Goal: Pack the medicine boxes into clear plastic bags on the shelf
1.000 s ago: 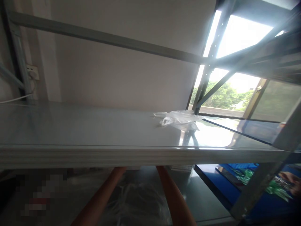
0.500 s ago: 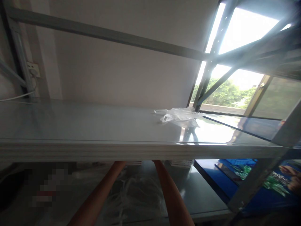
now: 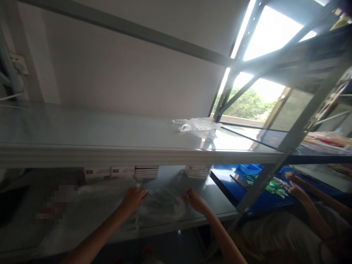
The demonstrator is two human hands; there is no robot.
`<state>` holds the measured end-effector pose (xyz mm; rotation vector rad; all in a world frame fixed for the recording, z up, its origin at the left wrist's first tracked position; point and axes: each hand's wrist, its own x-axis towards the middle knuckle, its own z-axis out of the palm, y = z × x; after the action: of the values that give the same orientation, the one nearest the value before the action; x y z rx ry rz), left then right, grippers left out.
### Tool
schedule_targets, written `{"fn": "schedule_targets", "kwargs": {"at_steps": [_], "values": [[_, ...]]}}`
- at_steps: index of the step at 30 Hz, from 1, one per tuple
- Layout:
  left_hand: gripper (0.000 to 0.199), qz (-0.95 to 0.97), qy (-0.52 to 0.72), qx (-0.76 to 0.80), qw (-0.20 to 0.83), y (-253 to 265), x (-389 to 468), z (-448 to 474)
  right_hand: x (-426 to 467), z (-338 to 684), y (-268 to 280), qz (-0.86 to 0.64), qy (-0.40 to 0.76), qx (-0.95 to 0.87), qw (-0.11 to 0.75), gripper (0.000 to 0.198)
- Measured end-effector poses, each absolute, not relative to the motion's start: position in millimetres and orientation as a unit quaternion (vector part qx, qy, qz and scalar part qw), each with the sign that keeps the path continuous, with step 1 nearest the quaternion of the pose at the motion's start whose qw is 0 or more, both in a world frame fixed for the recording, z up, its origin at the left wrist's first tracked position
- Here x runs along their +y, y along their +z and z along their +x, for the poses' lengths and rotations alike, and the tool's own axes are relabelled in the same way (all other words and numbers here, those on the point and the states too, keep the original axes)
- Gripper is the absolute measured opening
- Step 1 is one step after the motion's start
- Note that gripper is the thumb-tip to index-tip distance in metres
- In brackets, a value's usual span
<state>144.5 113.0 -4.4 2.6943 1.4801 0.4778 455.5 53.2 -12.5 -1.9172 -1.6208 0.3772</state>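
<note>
On the lower shelf (image 3: 220,200), a clear plastic bag (image 3: 165,205) is spread between my two hands, its outline faint and blurred. My left hand (image 3: 134,200) is closed, its fingertips pinching the bag's left side. At the opposite side, my right hand (image 3: 196,201) pinches the film with its fingers bent inward. More crumpled clear plastic (image 3: 110,198) lies to the left of my left hand. Above, a white plastic bag (image 3: 199,125) rests on the upper shelf (image 3: 123,130).
The upper shelf's front edge (image 3: 137,156) runs over my hands. White boxes (image 3: 121,172) stand at the back underneath. To the right rises a metal post (image 3: 264,183). Beyond it, a co-worker's hands (image 3: 295,185) are over green packets (image 3: 275,187) beside a blue tray (image 3: 250,168).
My hands, hidden beneath the upper shelf before, now show below its edge. The view has shifted, bringing the boxes and the co-worker's arms into sight.
</note>
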Motion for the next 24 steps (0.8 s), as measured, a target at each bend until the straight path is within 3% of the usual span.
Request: {"fn": "schedule_targets", "kwargs": {"at_steps": [5, 9, 13, 19, 24], "values": [[0.027, 0.838, 0.153, 0.523, -0.03, -5.7, 98.8, 143.0, 6.8, 431.5, -15.5, -0.757, 0.11, -0.597, 0.243, 0.037], [0.023, 0.829, 0.142, 0.54, 0.012, 1.2, 97.9, 136.9, 3.4, 406.3, -3.3, -0.764, 0.125, -0.599, 0.205, 0.016], [0.035, 0.807, 0.178, 0.556, 0.091, 15.8, 105.3, 126.5, 4.5, 405.4, -1.3, -0.765, 0.126, -0.579, 0.252, 0.017], [0.024, 0.796, 0.211, 0.555, 0.121, 26.5, 110.4, 117.8, 8.8, 416.5, -3.8, -0.714, 0.201, -0.556, 0.375, 0.025], [0.025, 0.798, 0.216, 0.537, 0.166, 21.2, 102.6, 123.2, 7.6, 415.7, -7.8, -0.71, 0.227, -0.556, 0.368, 0.023]]}}
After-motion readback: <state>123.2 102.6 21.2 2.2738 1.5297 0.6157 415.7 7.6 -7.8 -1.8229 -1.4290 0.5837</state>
